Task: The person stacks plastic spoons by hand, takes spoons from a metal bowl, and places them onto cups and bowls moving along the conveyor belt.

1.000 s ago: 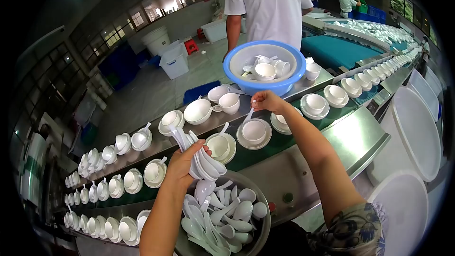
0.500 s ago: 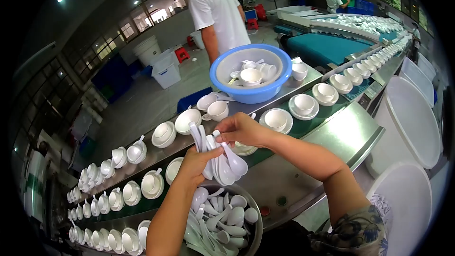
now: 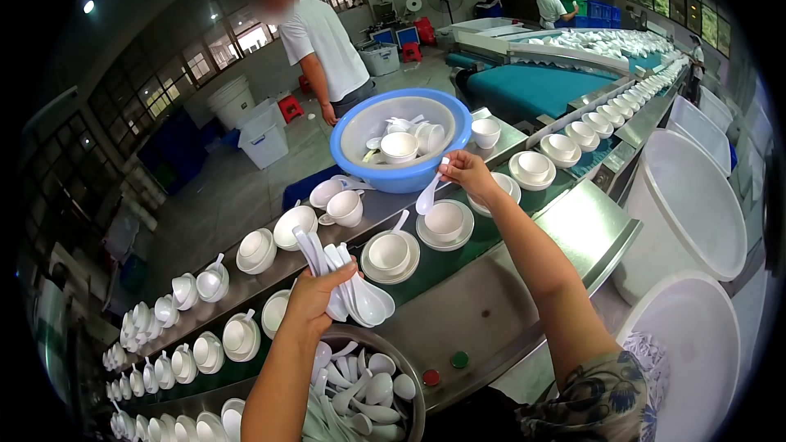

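Observation:
My left hand (image 3: 313,299) is closed around a bunch of white spoons (image 3: 368,301), their bowls fanned to the right. My right hand (image 3: 468,173) pinches one white spoon (image 3: 428,199) by its handle, bowl end down. That spoon hangs just above a white cup on a saucer (image 3: 444,223) on the green conveyor belt (image 3: 491,237). To its left stands another cup on a saucer (image 3: 389,255), with a spoon leaning in it. Under my left hand is a metal basin (image 3: 417,385) heaped with loose white spoons (image 3: 378,389).
A blue basin (image 3: 401,182) with cups and spoons stands behind the belt. Rows of stacked bowls (image 3: 241,337) line the left. Large white tubs (image 3: 684,213) stand at right. Red and green buttons (image 3: 459,359) sit on the metal edge. A person in white (image 3: 327,53) stands beyond.
My right hand has moved away from the bunch, up and right, carrying one spoon. My left hand still holds the others. The person in white has shifted left in view.

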Demonstrator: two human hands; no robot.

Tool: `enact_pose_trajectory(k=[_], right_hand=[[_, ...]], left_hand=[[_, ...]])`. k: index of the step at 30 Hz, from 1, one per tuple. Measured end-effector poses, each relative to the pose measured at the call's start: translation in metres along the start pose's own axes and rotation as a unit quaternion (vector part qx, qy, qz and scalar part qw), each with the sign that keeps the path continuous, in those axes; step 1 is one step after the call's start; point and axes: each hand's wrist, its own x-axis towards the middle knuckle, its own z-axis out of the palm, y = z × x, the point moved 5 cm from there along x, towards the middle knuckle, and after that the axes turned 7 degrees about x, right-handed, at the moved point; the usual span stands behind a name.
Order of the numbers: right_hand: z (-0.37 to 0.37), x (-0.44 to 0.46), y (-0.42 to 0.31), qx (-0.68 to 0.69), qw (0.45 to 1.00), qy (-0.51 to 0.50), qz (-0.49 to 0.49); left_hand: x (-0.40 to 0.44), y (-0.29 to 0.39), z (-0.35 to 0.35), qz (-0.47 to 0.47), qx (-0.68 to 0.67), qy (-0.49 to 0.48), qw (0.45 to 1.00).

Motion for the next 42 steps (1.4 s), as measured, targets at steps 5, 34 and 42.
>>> enact_pose_trajectory(k=[5, 34, 42], right_hand=[[-0.003, 0.000, 0.005, 0.020, 0.999, -0.030, -0.011], [0.111, -0.095, -0.042, -0.251, 0.933, -0.257, 0.017], [0.033, -0.060, -0.040, -0.158, 0.984, -0.086, -0.005]], left_hand=[[0.009, 0.000, 0.009, 0.030, 0.001, -0.007, 1.000], [0.039, -0.001, 0.068, 0.045, 0.030, -0.026, 0.998], [0.059, -0.012, 0.076, 0.051, 0.062, 0.018, 0.997]])
